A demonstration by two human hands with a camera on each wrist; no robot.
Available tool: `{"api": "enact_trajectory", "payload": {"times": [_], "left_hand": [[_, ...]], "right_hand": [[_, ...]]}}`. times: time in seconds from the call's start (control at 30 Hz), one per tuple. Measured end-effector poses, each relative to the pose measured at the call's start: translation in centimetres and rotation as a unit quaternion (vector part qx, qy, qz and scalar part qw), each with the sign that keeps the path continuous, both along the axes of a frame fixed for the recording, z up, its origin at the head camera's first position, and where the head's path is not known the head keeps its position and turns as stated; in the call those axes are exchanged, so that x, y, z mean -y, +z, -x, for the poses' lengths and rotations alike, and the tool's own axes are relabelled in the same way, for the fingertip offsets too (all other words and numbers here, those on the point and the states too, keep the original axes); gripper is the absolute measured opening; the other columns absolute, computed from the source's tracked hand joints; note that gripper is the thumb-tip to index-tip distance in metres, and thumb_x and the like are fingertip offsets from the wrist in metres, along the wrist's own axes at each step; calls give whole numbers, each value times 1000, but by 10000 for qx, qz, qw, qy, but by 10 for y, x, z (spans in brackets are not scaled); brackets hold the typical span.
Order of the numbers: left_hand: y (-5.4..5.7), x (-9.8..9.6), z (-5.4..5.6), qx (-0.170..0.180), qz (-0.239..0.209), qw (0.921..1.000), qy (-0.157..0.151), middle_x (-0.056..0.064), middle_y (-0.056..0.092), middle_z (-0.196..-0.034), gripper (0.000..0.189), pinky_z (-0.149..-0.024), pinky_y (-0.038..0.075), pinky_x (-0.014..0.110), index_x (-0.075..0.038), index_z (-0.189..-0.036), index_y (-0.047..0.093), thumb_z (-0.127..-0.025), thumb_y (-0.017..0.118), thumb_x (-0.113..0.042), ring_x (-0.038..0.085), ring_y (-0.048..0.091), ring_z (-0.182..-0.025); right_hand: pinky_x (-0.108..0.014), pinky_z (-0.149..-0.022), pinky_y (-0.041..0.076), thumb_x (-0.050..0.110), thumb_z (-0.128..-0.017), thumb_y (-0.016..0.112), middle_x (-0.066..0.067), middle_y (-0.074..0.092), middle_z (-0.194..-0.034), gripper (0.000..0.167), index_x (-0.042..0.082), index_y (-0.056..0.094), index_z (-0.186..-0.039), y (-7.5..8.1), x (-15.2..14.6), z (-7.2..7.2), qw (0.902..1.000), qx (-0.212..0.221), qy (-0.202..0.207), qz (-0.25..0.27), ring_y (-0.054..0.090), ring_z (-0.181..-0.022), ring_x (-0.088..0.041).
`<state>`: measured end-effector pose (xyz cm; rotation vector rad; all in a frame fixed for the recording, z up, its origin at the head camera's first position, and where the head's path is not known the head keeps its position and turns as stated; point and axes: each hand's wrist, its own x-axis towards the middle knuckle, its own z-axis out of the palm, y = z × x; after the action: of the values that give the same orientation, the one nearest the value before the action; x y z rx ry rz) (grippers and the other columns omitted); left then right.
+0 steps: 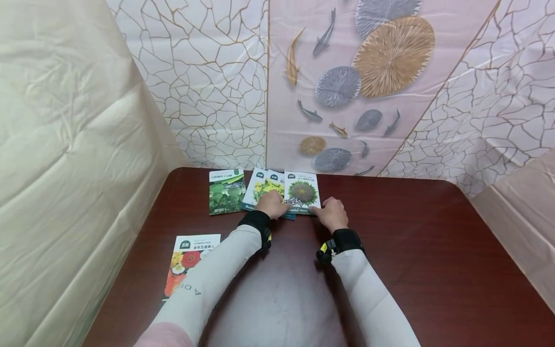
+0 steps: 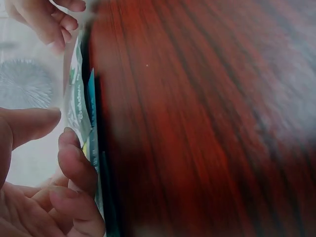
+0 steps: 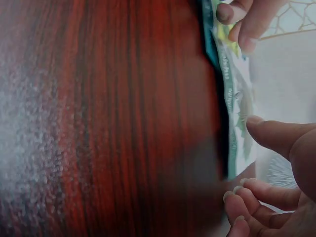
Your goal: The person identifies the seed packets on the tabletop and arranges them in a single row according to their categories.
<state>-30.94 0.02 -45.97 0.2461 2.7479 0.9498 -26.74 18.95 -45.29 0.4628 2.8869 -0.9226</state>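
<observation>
A seed packet with a large green and brown sunflower head (image 1: 302, 192) lies at the table's back between my two hands. My left hand (image 1: 272, 205) is over the lower part of the neighbouring yellow-flower packets (image 1: 261, 186), its thumb reaching toward the sunflower packet. In the left wrist view its fingers (image 2: 79, 168) are bent loosely at the packets' edges. My right hand (image 1: 333, 214) is at the sunflower packet's lower right corner. In the right wrist view its thumb (image 3: 276, 133) reaches over that packet, and the loosely bent fingers are beside the edge.
Left of the row lies a green packet (image 1: 227, 192). A packet with red and orange flowers (image 1: 189, 260) is nearer on the left, partly hidden by my left sleeve. The dark red wooden table (image 1: 433, 250) meets a patterned cloth backdrop (image 1: 217, 86) at its far edge.
</observation>
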Motion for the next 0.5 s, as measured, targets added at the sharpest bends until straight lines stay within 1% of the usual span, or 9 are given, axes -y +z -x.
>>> {"api": "enact_trajectory", "payload": {"times": [0.1,0.23,0.3,0.37,0.5], "left_hand": [[-1,-3,2,93,58,9999,62,1,47,-40,58,-43,36,27,-14,-43,42,-91,66,-35,16,46,-37],[2,-7,1,221,74,9996,153,1,48,-42,55,-44,37,28,-14,-45,45,-91,65,-35,16,47,-38],[3,-8,1,277,73,9994,205,1,49,-42,53,-44,38,28,-14,-46,47,-91,66,-34,15,47,-39],[4,-9,1,339,43,9990,279,1,49,-43,51,-45,38,28,-14,-47,49,-91,66,-34,16,47,-40],[2,-10,2,526,-215,9970,526,1,52,-45,45,-47,39,29,-13,-52,55,-90,67,-33,19,55,-45]], "right_hand": [[-50,-87,47,42,-86,70,-21,55,-124,58,-1,56,-122,-4,1,3,10000,37,-22,-7,57,-108,-38],[-50,-88,47,41,-85,71,-21,53,-125,58,-1,56,-122,-6,2,5,10000,40,-74,-32,56,-108,-38],[-48,-85,47,41,-85,72,-20,55,-122,55,-1,58,-119,-7,3,6,9999,37,-108,-33,57,-105,-36],[-45,-79,48,40,-86,72,-18,58,-116,49,0,61,-113,-7,4,6,9999,54,-160,-8,58,-98,-33],[-37,-68,42,38,-85,73,-13,60,-100,38,3,64,-97,-8,6,8,9994,152,-277,145,55,-83,-27]]}}
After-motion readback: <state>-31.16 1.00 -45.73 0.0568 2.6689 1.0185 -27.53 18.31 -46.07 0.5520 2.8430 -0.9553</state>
